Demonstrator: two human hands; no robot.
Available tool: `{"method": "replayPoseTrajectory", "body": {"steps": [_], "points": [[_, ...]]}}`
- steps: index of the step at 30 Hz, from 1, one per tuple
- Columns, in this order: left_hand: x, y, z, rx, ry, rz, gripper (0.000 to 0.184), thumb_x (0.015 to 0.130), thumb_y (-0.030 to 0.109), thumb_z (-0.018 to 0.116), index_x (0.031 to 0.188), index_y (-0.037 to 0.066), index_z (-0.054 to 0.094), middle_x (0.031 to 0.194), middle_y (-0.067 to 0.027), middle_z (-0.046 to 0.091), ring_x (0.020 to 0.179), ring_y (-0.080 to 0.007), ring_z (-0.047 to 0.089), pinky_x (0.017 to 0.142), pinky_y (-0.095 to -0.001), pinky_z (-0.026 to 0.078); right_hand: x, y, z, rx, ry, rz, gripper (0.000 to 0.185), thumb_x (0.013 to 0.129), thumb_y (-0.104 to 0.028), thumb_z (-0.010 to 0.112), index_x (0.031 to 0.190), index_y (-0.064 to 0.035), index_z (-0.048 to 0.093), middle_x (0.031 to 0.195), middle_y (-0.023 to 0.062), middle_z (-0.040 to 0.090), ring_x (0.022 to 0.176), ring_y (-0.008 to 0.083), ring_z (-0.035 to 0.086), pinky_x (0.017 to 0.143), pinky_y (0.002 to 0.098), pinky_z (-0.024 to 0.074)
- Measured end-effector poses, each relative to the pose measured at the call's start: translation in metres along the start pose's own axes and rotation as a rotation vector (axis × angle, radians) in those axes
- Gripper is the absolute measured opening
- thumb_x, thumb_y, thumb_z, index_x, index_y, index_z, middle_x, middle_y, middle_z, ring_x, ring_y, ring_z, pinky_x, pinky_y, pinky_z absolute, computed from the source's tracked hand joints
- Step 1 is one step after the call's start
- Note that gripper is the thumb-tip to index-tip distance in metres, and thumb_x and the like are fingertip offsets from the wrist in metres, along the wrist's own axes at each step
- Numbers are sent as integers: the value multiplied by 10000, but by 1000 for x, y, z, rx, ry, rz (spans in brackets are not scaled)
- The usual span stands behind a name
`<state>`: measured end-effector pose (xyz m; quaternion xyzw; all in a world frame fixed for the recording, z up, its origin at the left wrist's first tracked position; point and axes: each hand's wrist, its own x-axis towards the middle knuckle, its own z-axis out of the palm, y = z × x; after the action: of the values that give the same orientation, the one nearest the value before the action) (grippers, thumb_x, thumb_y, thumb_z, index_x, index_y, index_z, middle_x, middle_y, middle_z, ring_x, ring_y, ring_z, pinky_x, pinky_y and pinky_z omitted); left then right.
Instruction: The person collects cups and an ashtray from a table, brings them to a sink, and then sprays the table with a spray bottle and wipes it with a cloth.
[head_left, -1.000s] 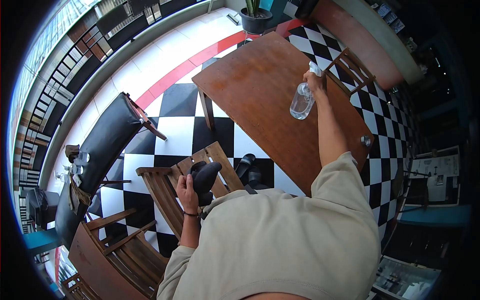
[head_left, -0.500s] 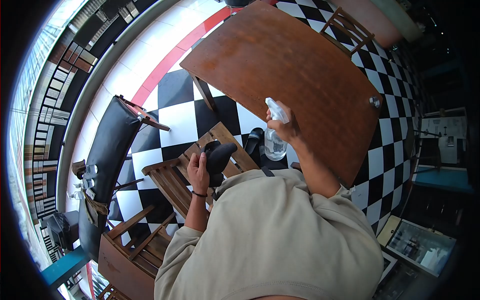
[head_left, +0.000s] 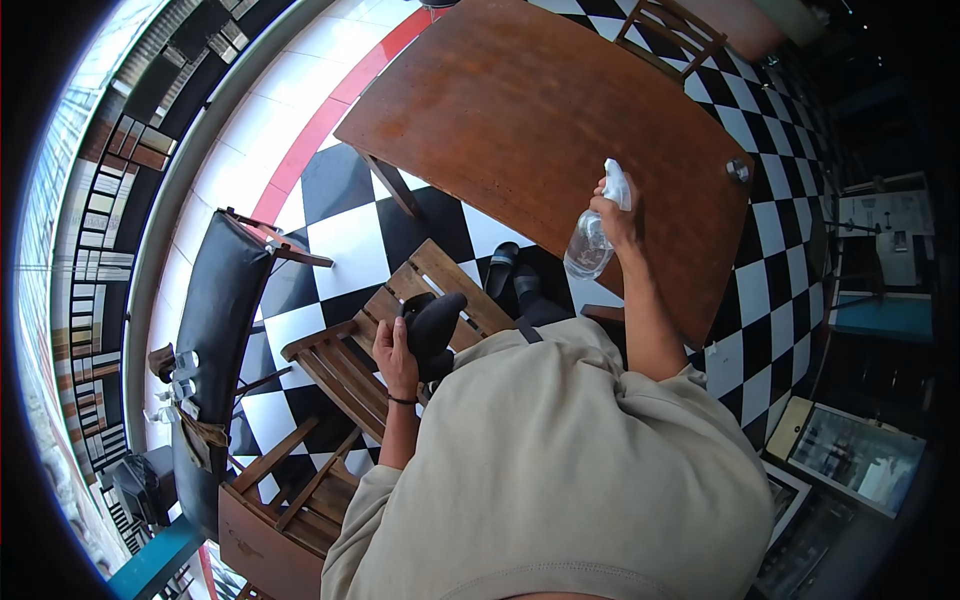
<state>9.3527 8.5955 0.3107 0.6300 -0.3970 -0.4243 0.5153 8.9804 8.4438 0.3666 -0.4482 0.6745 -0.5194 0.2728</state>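
My right hand (head_left: 620,218) is closed round the neck of a clear spray bottle (head_left: 588,245) with a white spray head. The bottle tilts at the near edge of the brown wooden table (head_left: 540,110), liquid showing inside. My left hand (head_left: 396,352), with a dark band at the wrist, grips a black-socked foot (head_left: 437,325) raised over a slatted wooden chair (head_left: 425,262). Its fingertips are partly hidden against the dark shape. Beyond it, a black sandal (head_left: 501,268) lies on the floor beside the other foot (head_left: 527,286).
A black padded bench (head_left: 222,300) at left bears glasses (head_left: 185,362) and a brown cloth (head_left: 203,433). A small glass object (head_left: 737,170) sits near the table's right edge. Another chair (head_left: 675,35) stands behind the table, and a brown tabletop (head_left: 265,550) is at lower left.
My right hand and the bottle came back from over the table toward me, then moved right and slightly up. My left hand keeps its grip. The view has tilted downward.
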Motion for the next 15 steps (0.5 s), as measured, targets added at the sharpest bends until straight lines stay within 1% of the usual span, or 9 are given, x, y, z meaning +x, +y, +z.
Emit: {"method": "replayPoseTrajectory", "body": {"steps": [2, 4, 5, 8, 9, 12, 13, 14, 15], "points": [[-2, 1, 2, 4, -1, -12, 383, 1030, 294, 560, 736, 97, 414, 713, 62, 336, 678, -54, 283, 589, -240, 265, 6, 10, -33, -168, 48, 21, 204, 638, -116, 636, 815, -25, 592, 715, 85, 613, 669, 221, 613, 642, 350, 490], [2, 4, 6, 32, -14, 1, 384, 1030, 295, 560, 736, 95, 416, 712, 63, 342, 679, -54, 287, 591, -238, 267, 4, 17, -57, -156, 75, 40, 183, 633, -82, 629, 800, -43, 567, 707, 27, 539, 648, 160, 551, 635, 293, 452], [4, 4, 7, 49, -19, 5, 384, 1030, 295, 560, 735, 94, 417, 712, 63, 345, 680, -54, 289, 592, -237, 268, -1, 11, -66, -144, 108, 78, 176, 626, -89, 631, 786, -42, 575, 711, 32, 549, 638, 159, 548, 637, 297, 455], [17, 5, 16, 24, -46, 13, 395, 1021, 295, 580, 744, 79, 399, 707, 47, 358, 678, -59, 310, 587, -241, 296, -7, 23, -87, -29, 157, 30, 161, 625, -86, 625, 774, -41, 582, 718, 33, 561, 639, 153, 555, 641, 298, 464], [19, 11, 21, 40, -48, 33, 399, 1020, 303, 581, 744, 72, 410, 704, 50, 369, 671, -58, 311, 586, -245, 297, -7, 27, -99, -117, 96, 57, 172, 628, -70, 617, 795, -38, 592, 727, 31, 571, 649, 145, 565, 655, 297, 475], [27, 20, 36, 78, -31, 101, 398, 1018, 305, 585, 745, 65, 423, 702, 48, 382, 663, -60, 312, 585, -249, 295, -15, 31, -120, -99, -112, 142, 207, 631, -94, 627, 823, -28, 590, 721, 41, 587, 653, 150, 582, 630, 303, 479], [30, 16, 41, 92, -18, 122, 396, 1018, 306, 584, 747, 61, 432, 702, 45, 382, 667, -63, 316, 587, -250, 289, -20, 31, -118, 41, -151, 145, 232, 624, -88, 622, 846, -27, 598, 729, 27, 585, 665, 142, 581, 630, 296, 474], [28, 19, 50, 85, -10, 108, 397, 1018, 307, 583, 745, 62, 431, 701, 44, 377, 668, -64, 313, 590, -249, 287, -26, 27, -112, 84, -130, 18, 217, 627, -100, 619, 831, -32, 594, 728, 24, 588, 676, 145, 588, 627, 294, 468], [25, 23, 60, 77, -2, 94, 398, 1019, 308, 581, 743, 63, 429, 701, 44, 372, 669, -65, 311, 592, -249, 285, -31, 28, -114, 46, -219, 52, 212, 628, -104, 614, 827, -33, 589, 737, 38, 595, 688, 159, 597, 634, 299, 473]]}}
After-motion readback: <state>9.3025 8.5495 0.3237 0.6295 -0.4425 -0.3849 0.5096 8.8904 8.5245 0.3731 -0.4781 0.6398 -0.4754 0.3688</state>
